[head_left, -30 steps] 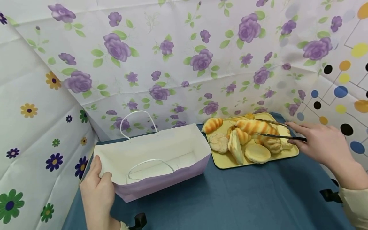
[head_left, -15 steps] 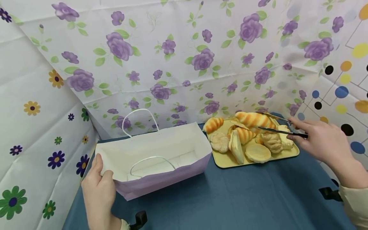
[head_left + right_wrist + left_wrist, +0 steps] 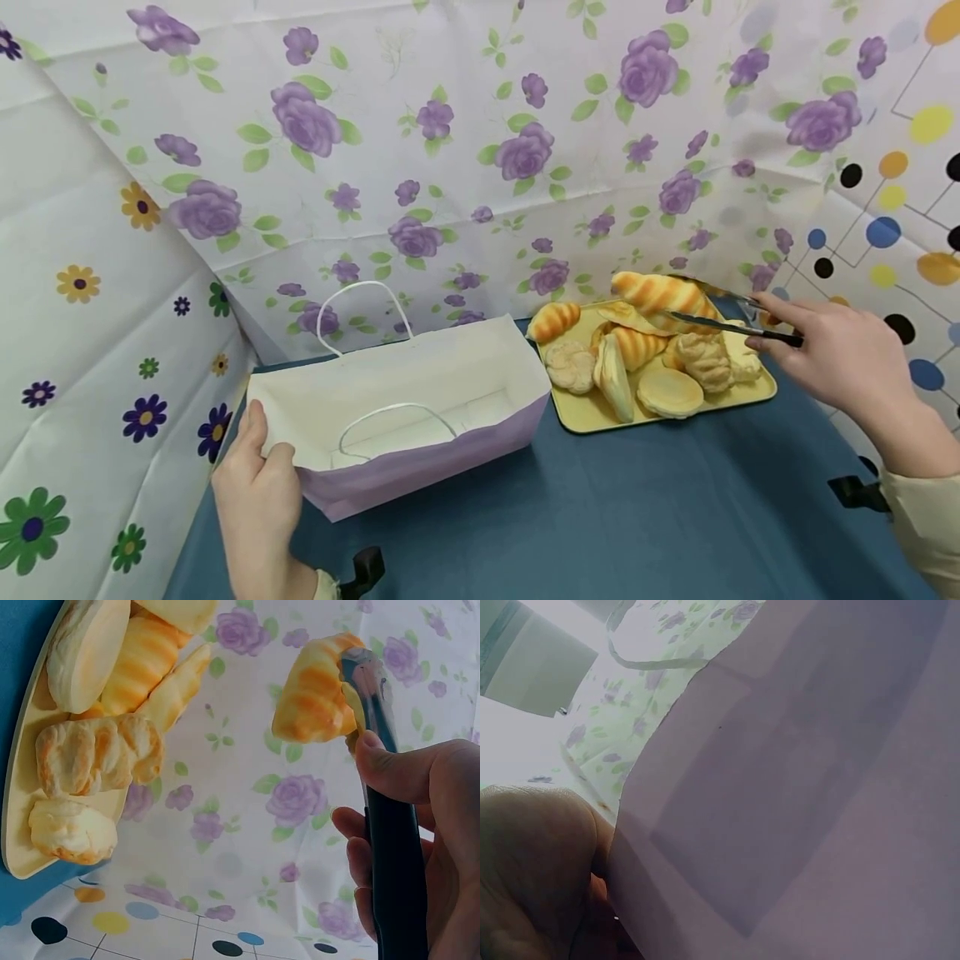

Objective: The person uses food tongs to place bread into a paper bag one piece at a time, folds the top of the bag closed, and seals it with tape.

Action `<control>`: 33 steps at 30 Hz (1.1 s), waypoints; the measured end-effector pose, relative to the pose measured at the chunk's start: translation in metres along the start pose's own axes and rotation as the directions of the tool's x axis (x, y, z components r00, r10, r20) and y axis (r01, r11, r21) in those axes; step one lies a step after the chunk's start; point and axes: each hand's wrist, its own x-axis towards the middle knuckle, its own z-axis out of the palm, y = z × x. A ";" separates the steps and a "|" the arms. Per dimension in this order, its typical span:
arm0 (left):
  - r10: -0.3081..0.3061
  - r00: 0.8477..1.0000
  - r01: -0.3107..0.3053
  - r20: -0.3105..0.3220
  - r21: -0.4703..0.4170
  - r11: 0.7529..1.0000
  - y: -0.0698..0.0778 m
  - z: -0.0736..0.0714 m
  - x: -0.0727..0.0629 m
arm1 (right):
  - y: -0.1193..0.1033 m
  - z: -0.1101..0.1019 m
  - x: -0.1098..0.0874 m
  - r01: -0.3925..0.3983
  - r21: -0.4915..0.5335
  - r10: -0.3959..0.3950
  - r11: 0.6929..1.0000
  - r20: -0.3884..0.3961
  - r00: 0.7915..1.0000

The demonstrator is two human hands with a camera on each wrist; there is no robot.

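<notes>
A person's right hand (image 3: pixel 851 354) grips tongs (image 3: pixel 738 328) clasping a striped roll (image 3: pixel 651 292) above the back edge of a yellow tray (image 3: pixel 577 418). Left of the tray, the left hand (image 3: pixel 258 479) holds the far end of an upright paper bag (image 3: pixel 427 472), its mouth wide; blue cloth (image 3: pixel 600 517) spreads before the tray.

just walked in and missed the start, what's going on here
Someone's right hand holds black tongs that grip a striped bread roll above a yellow tray of other breads. Their left hand grips the left end of an open purple paper bag beside the tray. No bread shows in the visible part of the bag's inside.
</notes>
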 end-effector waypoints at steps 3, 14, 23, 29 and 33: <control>-0.011 1.000 0.011 0.007 -0.005 1.000 0.000 0.000 0.000 | -0.001 -0.001 0.001 -0.012 0.026 0.012 1.000 0.003 1.000; -0.021 1.000 0.021 0.018 0.001 1.000 0.000 -0.002 0.000 | 0.009 0.029 -0.002 -0.025 0.037 0.016 0.999 0.223 0.975; -0.006 1.000 0.007 0.008 -0.007 1.000 -0.002 -0.005 0.000 | -0.001 0.026 0.002 0.006 0.073 -0.012 0.997 0.087 0.996; 0.004 1.000 -0.004 0.021 -0.020 1.000 -0.002 -0.004 0.000 | -0.016 0.010 0.009 0.111 0.084 -0.103 0.990 -0.088 0.991; 0.038 0.999 -0.038 -0.008 0.001 0.999 -0.001 -0.001 -0.001 | -0.033 -0.002 0.019 0.198 0.085 -0.181 0.976 -0.176 0.968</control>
